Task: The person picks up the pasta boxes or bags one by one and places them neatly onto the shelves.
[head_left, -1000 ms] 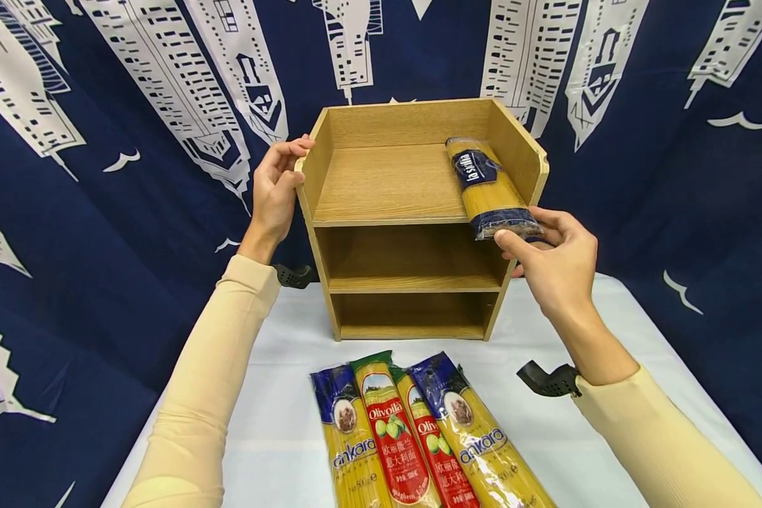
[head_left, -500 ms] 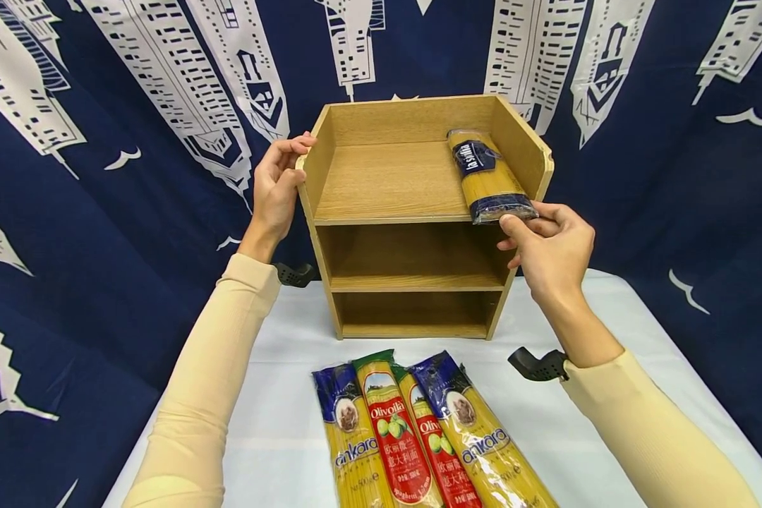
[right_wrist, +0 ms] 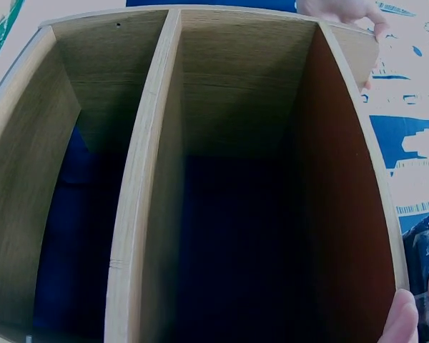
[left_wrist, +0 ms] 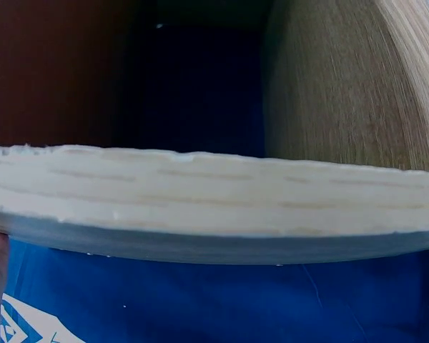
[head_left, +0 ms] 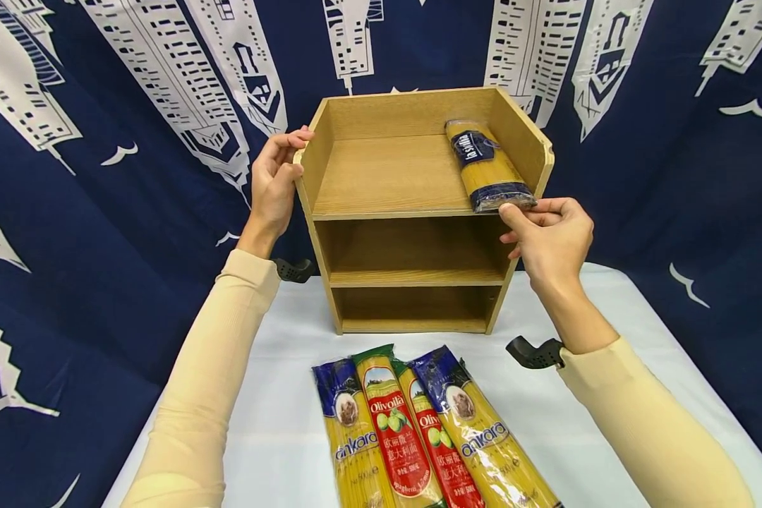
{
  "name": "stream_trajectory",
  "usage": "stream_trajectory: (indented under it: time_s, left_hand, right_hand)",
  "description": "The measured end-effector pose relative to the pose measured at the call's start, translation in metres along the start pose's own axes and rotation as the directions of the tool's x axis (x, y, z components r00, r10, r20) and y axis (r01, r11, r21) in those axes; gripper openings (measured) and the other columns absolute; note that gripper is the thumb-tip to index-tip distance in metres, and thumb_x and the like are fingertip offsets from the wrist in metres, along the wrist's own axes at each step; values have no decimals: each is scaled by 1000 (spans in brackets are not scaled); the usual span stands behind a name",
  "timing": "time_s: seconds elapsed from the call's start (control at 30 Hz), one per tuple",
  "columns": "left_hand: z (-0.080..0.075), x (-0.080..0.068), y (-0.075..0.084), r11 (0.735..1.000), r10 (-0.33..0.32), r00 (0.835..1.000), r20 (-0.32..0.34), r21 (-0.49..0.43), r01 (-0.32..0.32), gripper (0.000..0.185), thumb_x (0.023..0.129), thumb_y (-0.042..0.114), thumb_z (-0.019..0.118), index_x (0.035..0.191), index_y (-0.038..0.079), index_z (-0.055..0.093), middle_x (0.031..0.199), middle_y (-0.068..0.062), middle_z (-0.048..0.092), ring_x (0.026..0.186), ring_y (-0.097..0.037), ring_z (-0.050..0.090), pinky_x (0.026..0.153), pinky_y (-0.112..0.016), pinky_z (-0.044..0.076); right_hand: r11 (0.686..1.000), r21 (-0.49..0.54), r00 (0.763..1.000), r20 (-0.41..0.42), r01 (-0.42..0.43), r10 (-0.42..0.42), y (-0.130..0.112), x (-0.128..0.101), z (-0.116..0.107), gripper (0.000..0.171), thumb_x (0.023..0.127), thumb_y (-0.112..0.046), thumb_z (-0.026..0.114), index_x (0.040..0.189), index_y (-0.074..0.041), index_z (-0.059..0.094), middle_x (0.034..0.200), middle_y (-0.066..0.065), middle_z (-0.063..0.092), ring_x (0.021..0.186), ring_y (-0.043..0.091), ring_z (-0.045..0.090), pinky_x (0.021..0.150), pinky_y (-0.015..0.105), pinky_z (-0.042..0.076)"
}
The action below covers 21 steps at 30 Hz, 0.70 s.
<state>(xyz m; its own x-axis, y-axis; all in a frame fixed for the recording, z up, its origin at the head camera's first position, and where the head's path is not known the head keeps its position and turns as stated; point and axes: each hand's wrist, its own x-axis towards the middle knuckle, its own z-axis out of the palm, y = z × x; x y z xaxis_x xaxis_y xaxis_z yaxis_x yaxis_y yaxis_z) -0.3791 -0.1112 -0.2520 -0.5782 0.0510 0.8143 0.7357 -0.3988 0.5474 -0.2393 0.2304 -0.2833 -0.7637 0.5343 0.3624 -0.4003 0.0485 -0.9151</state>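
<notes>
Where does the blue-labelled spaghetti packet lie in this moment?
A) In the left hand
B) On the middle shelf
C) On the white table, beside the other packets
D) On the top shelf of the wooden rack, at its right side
D: the spaghetti packet lies on the top shelf of the wooden rack, against its right wall, with the right hand touching its front end.

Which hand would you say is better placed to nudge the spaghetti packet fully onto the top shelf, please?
Probably the right hand: its fingertips already touch the near end of the spaghetti packet, by the rack's right wall. The left hand holds the rack's left wall, on the far side.
</notes>
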Motion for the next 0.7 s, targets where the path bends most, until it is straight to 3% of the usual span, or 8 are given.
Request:
stream_trajectory:
  time_s: [0.17, 0.43, 0.7]
  left_hand:
    - [0, 0, 2, 1000, -9, 1000, -3, -13, 9, 30, 75, -4, 45, 100, 2, 60, 119, -17, 63, 137, -42, 43, 118, -38, 30]
    - [0, -5, 3, 999, -26, 999, -35, -34, 25, 29, 75, -6, 43, 98, 1, 59, 120, -21, 63, 136, -36, 47, 117, -37, 32]
    - [3, -1, 4, 998, -27, 999, -32, -56, 25, 29, 75, -5, 45, 98, 1, 60, 120, -21, 63, 135, -36, 48, 117, -38, 32]
  right_hand:
    - [999, -27, 999, 49, -22, 23, 1, -11, -7, 38, 78, -9, 86, 99, -5, 55, 71, 0, 72, 46, 14, 65, 36, 23, 47]
    - [963, -269, 987, 162, 31, 14, 1, -44, -24, 41, 83, -22, 84, 106, -2, 56, 76, -10, 73, 56, 14, 70, 45, 27, 53]
    - [930, -366, 956, 287, 43, 68, -7, -63, -46, 48, 85, -28, 82, 115, -5, 52, 90, -1, 73, 63, 15, 72, 51, 31, 57]
